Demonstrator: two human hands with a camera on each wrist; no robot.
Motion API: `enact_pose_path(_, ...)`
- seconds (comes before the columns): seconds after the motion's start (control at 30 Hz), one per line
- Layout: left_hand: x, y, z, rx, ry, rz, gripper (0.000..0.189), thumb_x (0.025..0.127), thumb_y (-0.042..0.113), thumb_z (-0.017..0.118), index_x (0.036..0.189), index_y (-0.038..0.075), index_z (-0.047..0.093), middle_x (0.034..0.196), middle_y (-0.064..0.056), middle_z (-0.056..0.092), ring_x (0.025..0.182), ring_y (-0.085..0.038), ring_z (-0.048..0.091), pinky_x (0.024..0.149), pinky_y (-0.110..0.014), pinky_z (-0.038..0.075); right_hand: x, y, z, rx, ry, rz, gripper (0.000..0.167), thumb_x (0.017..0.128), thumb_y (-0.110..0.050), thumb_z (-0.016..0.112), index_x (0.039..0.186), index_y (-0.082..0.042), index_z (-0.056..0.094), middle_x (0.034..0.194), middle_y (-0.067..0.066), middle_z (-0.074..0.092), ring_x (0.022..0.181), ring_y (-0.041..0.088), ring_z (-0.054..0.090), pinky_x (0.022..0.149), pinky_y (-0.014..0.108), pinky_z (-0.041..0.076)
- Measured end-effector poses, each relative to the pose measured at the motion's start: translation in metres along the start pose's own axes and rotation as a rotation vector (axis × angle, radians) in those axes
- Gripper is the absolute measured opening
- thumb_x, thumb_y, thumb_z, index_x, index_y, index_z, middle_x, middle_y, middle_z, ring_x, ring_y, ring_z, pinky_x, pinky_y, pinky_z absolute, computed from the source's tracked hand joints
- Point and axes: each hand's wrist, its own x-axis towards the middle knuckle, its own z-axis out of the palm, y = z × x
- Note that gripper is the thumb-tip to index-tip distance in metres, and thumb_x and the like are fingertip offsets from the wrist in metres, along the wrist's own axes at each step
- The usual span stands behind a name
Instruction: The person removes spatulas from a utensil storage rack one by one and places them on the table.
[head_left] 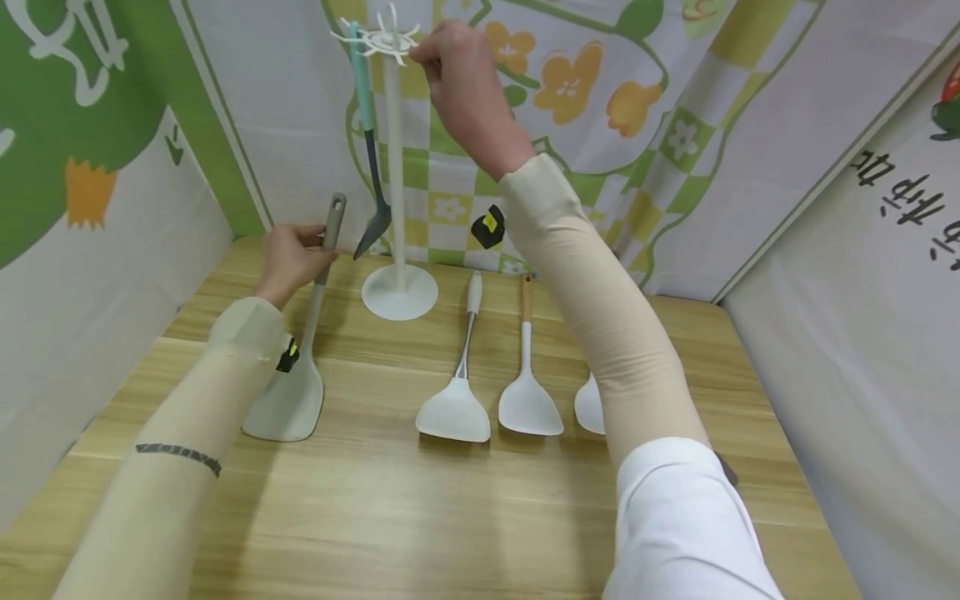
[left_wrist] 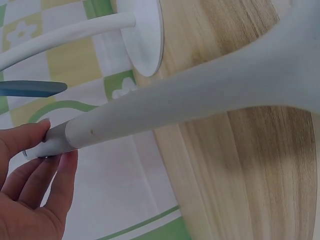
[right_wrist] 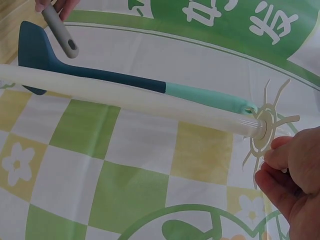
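Note:
My left hand [head_left: 287,265] pinches the grey handle of a pale grey spatula [head_left: 288,404] between thumb and fingers. That spatula leans handle up, its broad blade low over the wooden table at the left. In the left wrist view its neck [left_wrist: 150,107] runs across the picture. A white utensil rack [head_left: 397,167] stands on a round base, with curved hooks around its top. My right hand [head_left: 468,87] pinches one of these hooks, as the right wrist view also shows. From another hook hangs a dark blue spatula with a mint handle [right_wrist: 205,96].
On the table [head_left: 360,517] lie a spatula with a white handle and metal neck [head_left: 454,410], a white spatula with a wooden-tipped handle [head_left: 528,404], and another white blade [head_left: 591,406] partly behind my right arm. Patterned cloth [head_left: 450,167] hangs behind the rack.

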Motion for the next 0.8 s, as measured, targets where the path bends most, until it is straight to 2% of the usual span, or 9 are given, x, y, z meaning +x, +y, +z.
enact_pose_path(0.17, 0.005, -0.003, 0.003, 0.019, -0.027, -0.028, 0.047, 0.091, 0.011, 0.075, 0.131, -0.008, 0.062, 0.122, -0.03, 0.066, 0.11, -0.045, 0.068, 0.082, -0.035, 0.063, 0.001, -0.002, 0.002, -0.006, 0.001, 0.004, 0.036, 0.1, 0.009, 0.048, 0.112, -0.011, 0.077, 0.115, 0.008, 0.075, 0.108, 0.012, 0.068, 0.094, 0.009, 0.05)
enact_pose_path(0.27, 0.007, -0.007, 0.004, 0.023, -0.042, -0.055, 0.047, 0.09, 0.011, 0.075, 0.131, -0.008, 0.062, 0.121, -0.03, 0.067, 0.111, -0.045, 0.067, 0.091, -0.047, 0.06, 0.0, -0.004, 0.005, 0.005, -0.004, 0.014, 0.037, 0.1, 0.009, 0.048, 0.113, -0.01, 0.076, 0.116, 0.009, 0.074, 0.109, 0.012, 0.068, 0.094, 0.009, 0.05)
enact_pose_path(0.33, 0.009, -0.011, 0.006, 0.025, -0.053, -0.074, 0.048, 0.09, 0.011, 0.076, 0.132, -0.008, 0.062, 0.121, -0.029, 0.066, 0.112, -0.045, 0.067, 0.094, -0.05, 0.058, 0.0, -0.005, 0.007, 0.022, -0.01, 0.026, 0.037, 0.099, 0.009, 0.048, 0.113, -0.01, 0.076, 0.116, 0.009, 0.074, 0.109, 0.012, 0.068, 0.093, 0.009, 0.05)
enact_pose_path(0.57, 0.015, -0.014, 0.01, 0.015, -0.082, -0.124, 0.049, 0.088, 0.01, 0.076, 0.131, -0.009, 0.062, 0.122, -0.031, 0.066, 0.109, -0.045, 0.067, 0.096, -0.053, 0.057, 0.003, -0.007, 0.011, 0.038, -0.013, 0.032, 0.038, 0.098, 0.011, 0.047, 0.112, -0.008, 0.077, 0.115, 0.011, 0.074, 0.107, 0.014, 0.068, 0.091, 0.011, 0.052)
enact_pose_path(0.8, 0.021, -0.024, 0.015, 0.069, -0.097, -0.171, 0.049, 0.087, 0.012, 0.077, 0.128, -0.011, 0.063, 0.122, -0.031, 0.066, 0.108, -0.046, 0.067, 0.098, -0.053, 0.056, 0.005, -0.013, 0.016, 0.068, -0.02, 0.076, 0.031, 0.099, 0.007, 0.052, 0.111, -0.007, 0.077, 0.112, 0.011, 0.075, 0.102, 0.016, 0.068, 0.086, 0.014, 0.054)
